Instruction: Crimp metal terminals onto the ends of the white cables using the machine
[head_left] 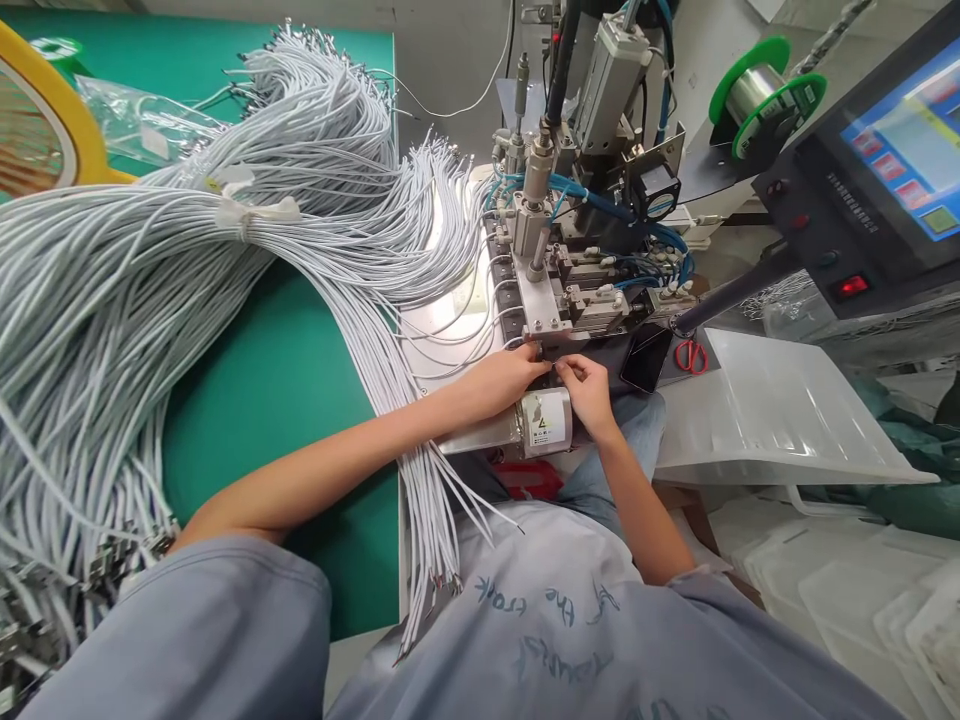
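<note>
My left hand [508,376] and my right hand [587,388] meet at the front edge of a small bench machine [559,270]. Both are closed in a pinch on the end of a thin white cable [553,366], right below the machine's metal fixture. A few white cables [459,335] loop from the fixture back to the left. A big bundle of grey-white cables [150,290], bound with a white tie [251,215], lies over the green mat [277,380] on my left. Loose cable ends [435,520] hang over the table's front edge.
A dark phone [645,358] and red scissors [691,354] lie right of the machine. A white plastic tray [780,410] slopes at the right, with more trays [847,590] below. A control panel with a touchscreen [892,170] and a green solder spool [765,90] stand at upper right. A yellow-rimmed object [45,110] is at far left.
</note>
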